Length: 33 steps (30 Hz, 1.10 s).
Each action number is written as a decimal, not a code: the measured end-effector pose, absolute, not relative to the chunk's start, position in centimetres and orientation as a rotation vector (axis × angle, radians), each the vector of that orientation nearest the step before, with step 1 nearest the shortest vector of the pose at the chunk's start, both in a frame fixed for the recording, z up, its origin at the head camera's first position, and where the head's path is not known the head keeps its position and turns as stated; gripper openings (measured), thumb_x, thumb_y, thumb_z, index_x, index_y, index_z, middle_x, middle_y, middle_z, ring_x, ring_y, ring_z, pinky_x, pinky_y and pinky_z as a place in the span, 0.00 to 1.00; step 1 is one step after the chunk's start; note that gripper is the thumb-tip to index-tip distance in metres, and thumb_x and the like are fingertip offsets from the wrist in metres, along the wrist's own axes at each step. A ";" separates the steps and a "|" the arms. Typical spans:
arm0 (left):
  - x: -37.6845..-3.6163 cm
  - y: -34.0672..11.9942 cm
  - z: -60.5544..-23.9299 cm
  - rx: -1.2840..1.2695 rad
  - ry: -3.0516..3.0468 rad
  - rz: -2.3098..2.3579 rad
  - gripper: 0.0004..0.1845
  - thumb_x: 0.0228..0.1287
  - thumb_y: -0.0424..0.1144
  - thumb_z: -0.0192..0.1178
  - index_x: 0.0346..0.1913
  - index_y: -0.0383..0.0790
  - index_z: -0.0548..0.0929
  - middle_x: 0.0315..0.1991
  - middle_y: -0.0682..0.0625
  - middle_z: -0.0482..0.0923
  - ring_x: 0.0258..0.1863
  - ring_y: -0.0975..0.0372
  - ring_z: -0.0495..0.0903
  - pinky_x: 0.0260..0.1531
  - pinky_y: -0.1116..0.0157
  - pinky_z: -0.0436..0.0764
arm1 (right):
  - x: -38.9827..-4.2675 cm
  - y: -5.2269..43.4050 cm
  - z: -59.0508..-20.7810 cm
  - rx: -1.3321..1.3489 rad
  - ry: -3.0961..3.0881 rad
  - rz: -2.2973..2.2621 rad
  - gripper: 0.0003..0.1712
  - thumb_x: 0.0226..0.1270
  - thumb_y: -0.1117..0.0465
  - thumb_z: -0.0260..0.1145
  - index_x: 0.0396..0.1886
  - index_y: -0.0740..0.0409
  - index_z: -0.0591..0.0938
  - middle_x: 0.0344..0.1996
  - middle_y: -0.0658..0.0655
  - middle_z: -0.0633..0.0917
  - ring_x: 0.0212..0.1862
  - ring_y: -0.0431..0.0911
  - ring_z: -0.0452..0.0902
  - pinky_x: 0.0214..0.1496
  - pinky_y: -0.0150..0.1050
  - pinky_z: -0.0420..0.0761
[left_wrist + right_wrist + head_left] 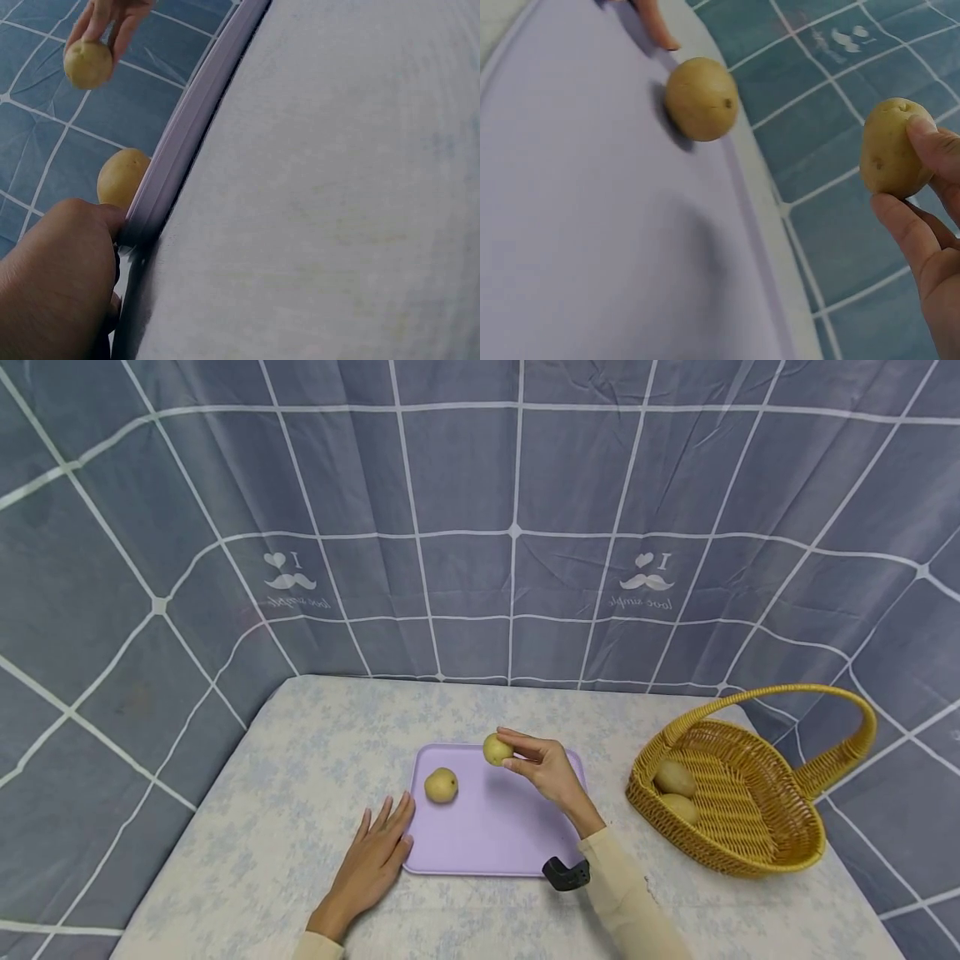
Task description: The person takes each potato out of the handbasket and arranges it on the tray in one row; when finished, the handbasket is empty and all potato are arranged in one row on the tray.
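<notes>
Potato pinched in right hand above tray; one lies there, two wait in basket; left hand flat.

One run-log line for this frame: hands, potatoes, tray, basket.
right hand: pinches small yellow potato above lilac plastic tray | left hand: flat at tray edge | second potato: on tray | woven yellow basket: two potatoes

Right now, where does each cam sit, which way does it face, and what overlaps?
Head: above, facing forward-down at tray, basket, both hands.
Left wrist: low by left hand at tray rim, looking across it.
Right wrist: behind right hand, over the tray.
Shared: all show held potato and resting potato.
</notes>
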<state>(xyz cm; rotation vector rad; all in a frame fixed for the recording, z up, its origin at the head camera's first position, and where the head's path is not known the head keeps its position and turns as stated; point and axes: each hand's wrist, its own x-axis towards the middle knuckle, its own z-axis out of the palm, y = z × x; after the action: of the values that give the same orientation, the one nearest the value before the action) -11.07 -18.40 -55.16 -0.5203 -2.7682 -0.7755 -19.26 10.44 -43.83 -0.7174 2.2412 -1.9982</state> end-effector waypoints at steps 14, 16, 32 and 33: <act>-11.1 -18.3 -55.0 -0.508 -2.794 -0.779 0.27 0.67 0.47 0.43 0.68 0.47 0.54 0.67 0.56 0.51 0.67 0.54 0.48 0.64 0.49 0.40 | -19.2 8.5 -47.4 -0.740 2.304 -1.816 0.21 0.53 0.75 0.62 0.50 0.69 0.76 0.55 0.65 0.72 0.56 0.54 0.69 0.54 0.43 0.72; -11.1 -18.3 -55.0 -0.508 -2.795 -0.784 0.27 0.67 0.47 0.43 0.68 0.47 0.54 0.68 0.56 0.51 0.67 0.54 0.48 0.64 0.50 0.40 | -19.2 8.4 -47.7 -0.766 2.315 -1.801 0.21 0.52 0.76 0.62 0.49 0.71 0.75 0.55 0.66 0.72 0.56 0.56 0.69 0.54 0.45 0.72; -11.1 -18.3 -54.7 -0.503 -2.794 -0.781 0.27 0.67 0.46 0.43 0.68 0.47 0.54 0.67 0.55 0.51 0.67 0.54 0.48 0.64 0.49 0.40 | -20.0 8.0 -51.6 -0.760 2.465 -1.677 0.21 0.50 0.70 0.66 0.47 0.59 0.80 0.52 0.55 0.77 0.54 0.48 0.72 0.50 0.33 0.75; -11.1 -18.3 -54.7 -0.504 -2.794 -0.780 0.27 0.67 0.46 0.43 0.68 0.47 0.54 0.67 0.55 0.51 0.67 0.54 0.48 0.64 0.49 0.40 | -20.2 8.0 -51.9 -0.762 2.479 -1.661 0.21 0.50 0.69 0.66 0.48 0.57 0.80 0.52 0.53 0.77 0.54 0.47 0.72 0.50 0.31 0.75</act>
<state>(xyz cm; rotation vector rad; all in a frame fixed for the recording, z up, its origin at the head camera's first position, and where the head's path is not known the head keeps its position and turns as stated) -11.14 -18.33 -54.71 -0.5038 -2.7944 -0.7802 -20.17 8.04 -51.92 -0.7616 2.4793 -1.6608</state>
